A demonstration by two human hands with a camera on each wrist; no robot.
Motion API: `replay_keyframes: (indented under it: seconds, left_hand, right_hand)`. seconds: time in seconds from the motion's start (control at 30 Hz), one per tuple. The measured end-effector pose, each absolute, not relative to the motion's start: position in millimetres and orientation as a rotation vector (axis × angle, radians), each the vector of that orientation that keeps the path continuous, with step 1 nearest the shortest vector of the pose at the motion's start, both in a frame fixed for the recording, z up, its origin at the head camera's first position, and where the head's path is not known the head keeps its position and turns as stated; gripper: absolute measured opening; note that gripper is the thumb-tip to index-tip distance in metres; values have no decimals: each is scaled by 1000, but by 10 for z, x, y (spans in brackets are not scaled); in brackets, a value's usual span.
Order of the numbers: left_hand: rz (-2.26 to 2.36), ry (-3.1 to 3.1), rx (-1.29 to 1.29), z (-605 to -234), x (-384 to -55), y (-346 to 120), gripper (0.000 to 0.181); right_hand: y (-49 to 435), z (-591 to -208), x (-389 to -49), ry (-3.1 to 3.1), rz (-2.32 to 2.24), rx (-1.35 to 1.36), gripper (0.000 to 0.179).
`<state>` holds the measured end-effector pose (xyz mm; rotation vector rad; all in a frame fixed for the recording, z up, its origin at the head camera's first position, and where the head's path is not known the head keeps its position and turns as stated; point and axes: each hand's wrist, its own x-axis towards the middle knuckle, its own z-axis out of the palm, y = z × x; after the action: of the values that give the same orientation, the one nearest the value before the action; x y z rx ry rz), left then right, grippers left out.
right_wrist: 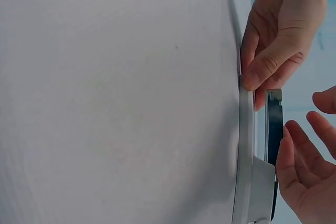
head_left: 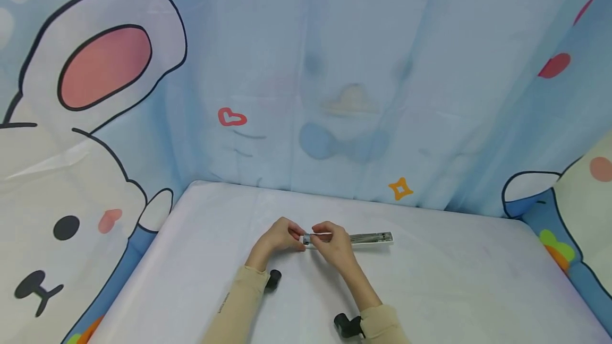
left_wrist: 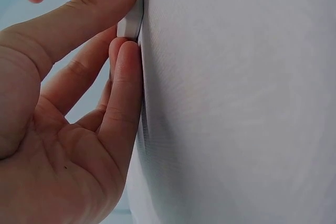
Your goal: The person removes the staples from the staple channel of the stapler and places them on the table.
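A long, narrow device (head_left: 370, 239) lies across the table, with a white base and a silvery metal bar on top; its exact kind does not show. Pinched between thumb and fingers, the left end of its white base (right_wrist: 245, 129) is held by my left hand (head_left: 279, 235). That thumb (left_wrist: 105, 3) presses the base's edge while the lower fingers curl underneath. My right hand (head_left: 334, 246) is beside the left part, its loosely bent fingertips right at the dark metal bar (right_wrist: 273, 129). Its upper fingers stand apart from the bar. The right hand hides part of the device in the head view.
A white cloth covers the table (head_left: 459, 269). Behind it hangs a light blue printed curtain (head_left: 268, 68) with cartoon figures at both sides. Black wrist cameras (head_left: 348, 326) are fixed at both sleeves (head_left: 239, 301), close over the table.
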<state>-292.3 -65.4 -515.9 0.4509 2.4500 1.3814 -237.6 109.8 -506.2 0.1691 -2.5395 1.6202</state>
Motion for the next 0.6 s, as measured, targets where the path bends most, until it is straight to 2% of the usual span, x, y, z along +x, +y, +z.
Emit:
replay_keyframes:
  seconds: [0.6]
  left_hand:
    - [1359, 2463, 454, -5148, -2914, -640, 29]
  right_hand:
    - [1038, -5049, -2399, -2592, 1537, 197, 17]
